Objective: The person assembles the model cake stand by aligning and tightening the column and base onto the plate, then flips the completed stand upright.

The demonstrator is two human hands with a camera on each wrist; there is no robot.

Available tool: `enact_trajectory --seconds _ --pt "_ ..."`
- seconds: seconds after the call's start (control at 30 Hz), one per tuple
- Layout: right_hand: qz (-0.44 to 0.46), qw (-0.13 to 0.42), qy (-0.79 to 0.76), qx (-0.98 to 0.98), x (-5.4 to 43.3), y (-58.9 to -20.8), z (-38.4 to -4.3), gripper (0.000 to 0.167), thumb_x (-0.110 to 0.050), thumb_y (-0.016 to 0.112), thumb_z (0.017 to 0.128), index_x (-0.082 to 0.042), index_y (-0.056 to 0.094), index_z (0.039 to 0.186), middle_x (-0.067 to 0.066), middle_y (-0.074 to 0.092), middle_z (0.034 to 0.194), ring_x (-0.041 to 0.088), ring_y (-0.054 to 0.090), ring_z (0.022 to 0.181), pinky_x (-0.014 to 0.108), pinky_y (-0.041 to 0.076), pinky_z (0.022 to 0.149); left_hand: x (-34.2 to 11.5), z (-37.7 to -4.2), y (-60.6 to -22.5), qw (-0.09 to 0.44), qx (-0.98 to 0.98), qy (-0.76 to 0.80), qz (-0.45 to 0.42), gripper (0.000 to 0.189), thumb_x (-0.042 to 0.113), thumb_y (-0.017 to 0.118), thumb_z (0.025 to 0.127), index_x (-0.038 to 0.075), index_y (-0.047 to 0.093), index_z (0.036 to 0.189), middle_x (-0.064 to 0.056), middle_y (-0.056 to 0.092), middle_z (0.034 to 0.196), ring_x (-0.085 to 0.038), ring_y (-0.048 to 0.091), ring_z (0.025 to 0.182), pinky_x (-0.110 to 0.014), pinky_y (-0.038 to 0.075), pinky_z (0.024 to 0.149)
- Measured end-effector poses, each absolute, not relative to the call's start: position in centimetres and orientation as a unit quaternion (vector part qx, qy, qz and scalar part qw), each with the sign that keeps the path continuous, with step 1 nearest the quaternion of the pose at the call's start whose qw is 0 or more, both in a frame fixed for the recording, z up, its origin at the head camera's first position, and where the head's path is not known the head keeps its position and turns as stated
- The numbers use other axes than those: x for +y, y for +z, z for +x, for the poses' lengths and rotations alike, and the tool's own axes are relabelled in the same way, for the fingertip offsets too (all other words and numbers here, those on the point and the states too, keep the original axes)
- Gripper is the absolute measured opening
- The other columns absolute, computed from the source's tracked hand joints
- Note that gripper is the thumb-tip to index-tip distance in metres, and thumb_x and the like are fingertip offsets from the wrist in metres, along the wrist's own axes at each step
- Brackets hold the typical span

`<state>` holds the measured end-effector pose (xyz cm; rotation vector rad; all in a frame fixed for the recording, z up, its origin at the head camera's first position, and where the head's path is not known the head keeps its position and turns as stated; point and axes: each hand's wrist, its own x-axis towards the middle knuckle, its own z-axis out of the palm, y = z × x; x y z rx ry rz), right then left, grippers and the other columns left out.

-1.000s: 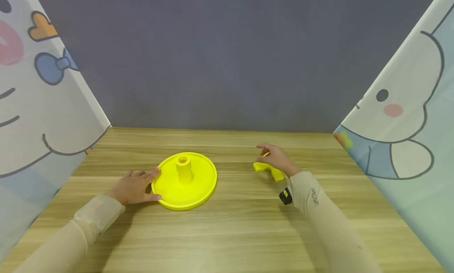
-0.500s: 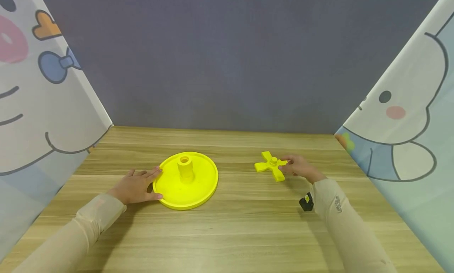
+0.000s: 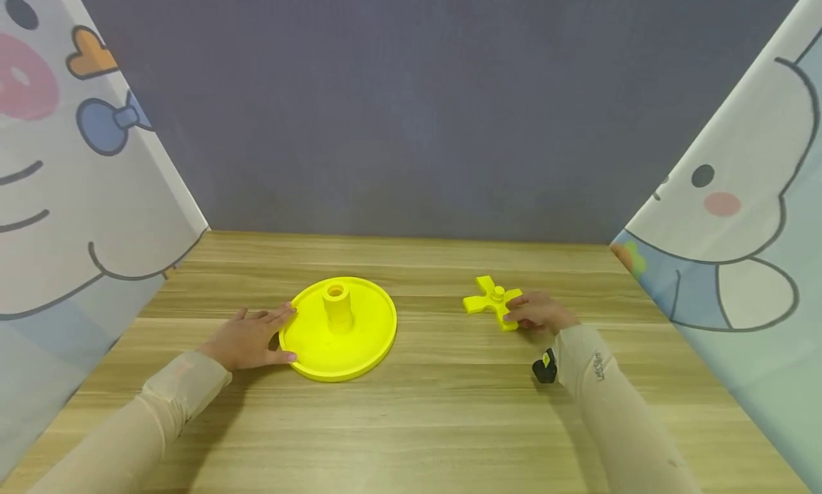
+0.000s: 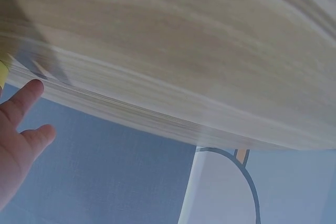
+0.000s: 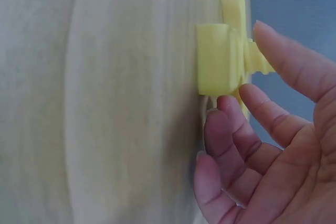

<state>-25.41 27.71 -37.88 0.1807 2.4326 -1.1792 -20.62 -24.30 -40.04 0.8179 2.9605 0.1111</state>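
Observation:
My left hand (image 3: pixel 247 340) lies at the left rim of a round yellow base (image 3: pixel 308 344), thumb and fingertips touching it. A hollow yellow post (image 3: pixel 337 308) stands upright on that base. Further right, a flat yellow cross-shaped piece (image 3: pixel 478 303) with a short central peg (image 3: pixel 497 293) lies on the table. My right hand (image 3: pixel 538 312) is at its right side, fingertips by the right and front arms. In the right wrist view, thumb and loosely bent fingers stand apart beside the cross piece (image 5: pixel 215 59); nothing shows pinched between them. The left wrist view catches only part of the left hand (image 4: pixel 18 140).
Both things lie on a wood-grain table (image 3: pixel 411 422). A grey panel (image 3: pixel 411 108) closes off the back, and cartoon-printed panels (image 3: pixel 70 194) slant along the left and right sides. A small black device (image 3: pixel 544 368) sits at the right wrist.
My right hand has moved from over the cross piece to its right side, then slightly toward the front, uncovering the piece. The left hand stays on the base, which keeps its place.

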Motion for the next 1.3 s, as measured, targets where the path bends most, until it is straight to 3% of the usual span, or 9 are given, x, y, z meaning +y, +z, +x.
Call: enact_trajectory --seconds 0.2,0.4,0.47,0.53,0.63,0.77,1.0,1.3 --pt "0.079 0.21 -0.415 0.882 27.6 -38.4 -25.4 0.064 -0.015 0.072 0.085 0.008 0.043 0.137 0.002 0.05 0.086 0.017 0.05 0.076 0.03 0.044 0.068 -24.2 -20.8 -40.1 0.027 0.962 0.032 0.268 0.093 0.067 0.056 0.083 -0.003 0.041 0.142 -0.02 0.042 0.144 -0.046 0.051 0.117 -0.072 0.029 0.095" --pt "0.061 0.21 -0.383 0.897 27.3 -38.6 -25.7 0.068 -0.018 0.074 0.083 0.009 0.042 0.137 0.001 0.046 0.074 0.012 0.042 0.063 0.021 0.035 0.054 -24.2 -20.9 -40.1 0.027 0.963 0.032 0.268 0.093 0.067 0.055 0.083 -0.004 0.041 0.142 -0.021 0.042 0.145 -0.046 0.052 0.117 -0.073 0.029 0.095" --pt "0.03 0.214 -0.365 0.905 27.2 -38.6 -25.7 0.072 -0.018 0.075 0.081 0.01 0.04 0.138 0.008 0.051 0.083 0.013 0.041 0.064 0.021 0.035 0.054 -24.2 -20.9 -40.1 0.028 0.963 0.034 0.266 0.093 0.067 0.056 0.083 -0.004 0.041 0.142 -0.021 0.042 0.145 -0.047 0.051 0.118 -0.073 0.028 0.095" --pt "0.007 0.215 -0.354 0.91 27.0 -38.6 -25.8 0.075 -0.017 0.075 0.08 0.011 0.039 0.139 0.019 0.055 0.102 0.016 0.043 0.069 0.022 0.037 0.057 -24.3 -20.9 -40.1 0.027 0.963 0.037 0.265 0.093 0.067 0.056 0.082 -0.003 0.041 0.142 -0.021 0.042 0.145 -0.046 0.051 0.118 -0.073 0.028 0.095" --pt "-0.019 0.21 -0.337 0.918 26.7 -38.6 -26.0 0.077 -0.016 0.074 0.08 0.012 0.036 0.139 0.029 0.042 0.133 0.019 0.043 0.081 0.025 0.04 0.066 -24.3 -20.9 -40.1 0.026 0.963 0.037 0.265 0.093 0.067 0.056 0.082 -0.003 0.041 0.142 -0.02 0.042 0.145 -0.046 0.051 0.119 -0.073 0.028 0.095" --pt "0.0 0.203 -0.337 0.919 26.2 -38.8 -26.4 0.075 -0.017 0.073 0.079 0.008 0.039 0.141 0.024 0.048 0.121 0.015 0.041 0.07 0.023 0.037 0.057 -24.4 -20.9 -40.1 0.028 0.963 0.037 0.264 0.093 0.067 0.056 0.083 -0.003 0.041 0.142 -0.021 0.042 0.145 -0.045 0.051 0.119 -0.073 0.028 0.095" --pt "-0.007 0.165 -0.353 0.921 25.0 -39.2 -26.7 0.068 -0.007 0.072 0.074 0.011 0.046 0.134 0.026 0.052 0.131 0.014 0.051 0.072 0.024 0.047 0.064 -24.4 -20.9 -40.1 0.029 0.964 0.037 0.263 0.092 0.066 0.057 0.083 -0.003 0.041 0.142 -0.02 0.043 0.144 -0.045 0.051 0.119 -0.073 0.028 0.095" --pt "-0.022 0.129 -0.344 0.93 23.5 -39.8 -27.0 0.062 0.001 0.068 0.068 0.009 0.055 0.128 0.027 0.059 0.119 0.013 0.051 0.056 0.024 0.049 0.052 -24.3 -20.8 -40.0 0.034 0.964 0.034 0.261 0.091 0.065 0.057 0.083 -0.003 0.042 0.141 -0.02 0.043 0.144 -0.046 0.051 0.119 -0.073 0.028 0.095"
